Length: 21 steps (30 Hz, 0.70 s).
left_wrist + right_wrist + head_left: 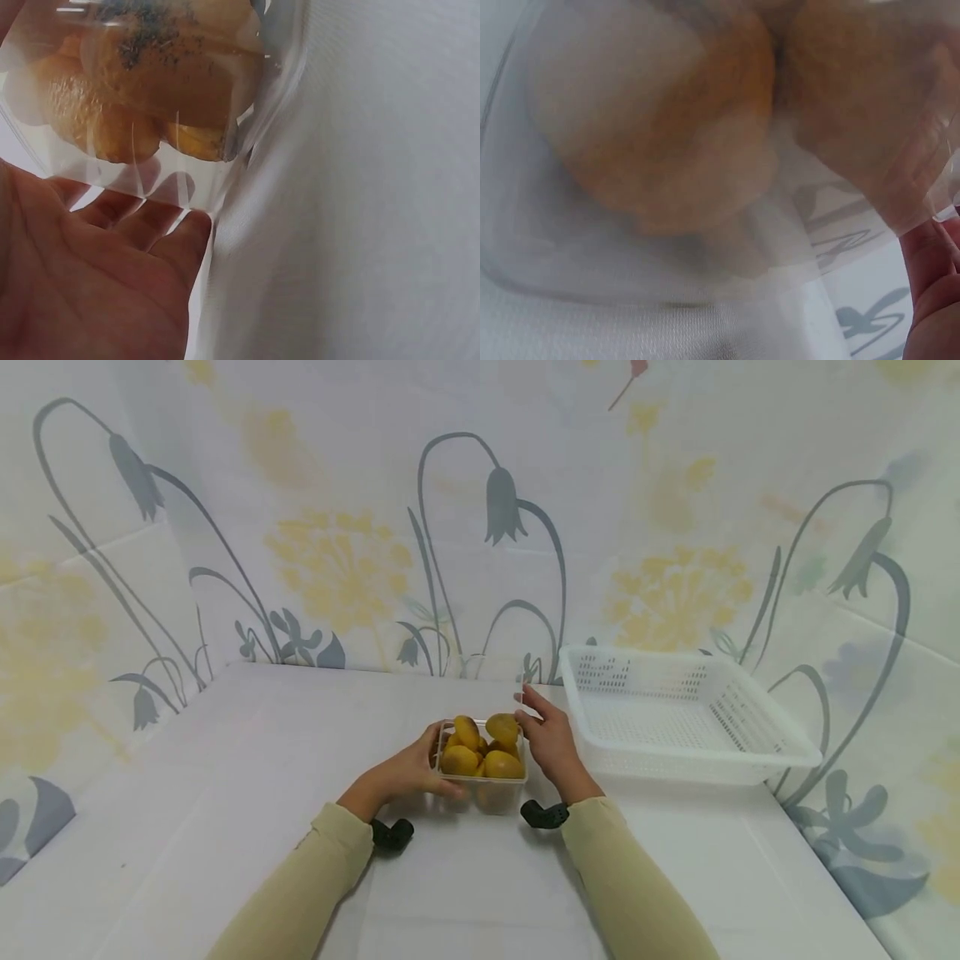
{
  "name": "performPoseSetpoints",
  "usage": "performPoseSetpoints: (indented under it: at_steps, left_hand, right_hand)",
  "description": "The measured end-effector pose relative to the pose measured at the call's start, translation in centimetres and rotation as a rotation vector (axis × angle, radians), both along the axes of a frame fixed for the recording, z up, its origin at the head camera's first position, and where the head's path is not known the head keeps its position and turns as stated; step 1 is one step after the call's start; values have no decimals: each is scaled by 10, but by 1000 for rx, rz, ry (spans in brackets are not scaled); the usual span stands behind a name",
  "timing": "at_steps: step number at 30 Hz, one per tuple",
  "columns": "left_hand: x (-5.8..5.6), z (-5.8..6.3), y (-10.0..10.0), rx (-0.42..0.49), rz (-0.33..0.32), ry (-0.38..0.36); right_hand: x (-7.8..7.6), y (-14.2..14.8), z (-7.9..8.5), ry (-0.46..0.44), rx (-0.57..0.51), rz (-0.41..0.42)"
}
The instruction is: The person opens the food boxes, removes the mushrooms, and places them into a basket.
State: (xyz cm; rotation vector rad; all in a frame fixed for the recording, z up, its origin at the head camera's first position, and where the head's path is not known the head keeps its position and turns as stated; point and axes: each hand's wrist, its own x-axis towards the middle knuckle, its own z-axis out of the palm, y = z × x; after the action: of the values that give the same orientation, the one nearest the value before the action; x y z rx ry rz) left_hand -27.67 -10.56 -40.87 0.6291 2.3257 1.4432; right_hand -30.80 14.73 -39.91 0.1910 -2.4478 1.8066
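A clear plastic clamshell box (487,781) stands on the table, filled with several yellow-orange fruits (504,765). My left hand (411,772) grips the box at its left side, thumb along the front and fingers round the far left corner. Through the clear wall in the left wrist view, dark specks show on the fruit (172,82). The transparent lid (480,667) is raised behind the box. At the lid's right edge, my right hand (551,739) pinches the plastic between thumb and fingers. In the right wrist view, fingers (930,259) meet the clear plastic at the right.
A white perforated plastic basket (697,768) stands at the right, close beyond my right hand. White cloth covers the table (247,793). A flower-patterned cloth (337,510) hangs behind and along the sides.
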Motion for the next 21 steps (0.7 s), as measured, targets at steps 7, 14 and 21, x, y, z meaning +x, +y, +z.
performPoseSetpoints:
  at_steps: [7, 14, 21]
  left_hand:
    - [-1, -1, -5, 64, -44, -17]
    - [-3, -2, -7, 95, -91, -38]
    - [-1, 0, -7, 107, -99, -57]
  right_hand:
    - [0, -2, 1, -36, -56, 24]
    - [0, -1, -1, -82, -126, 29]
    - [3, -1, 0, -79, -173, 53]
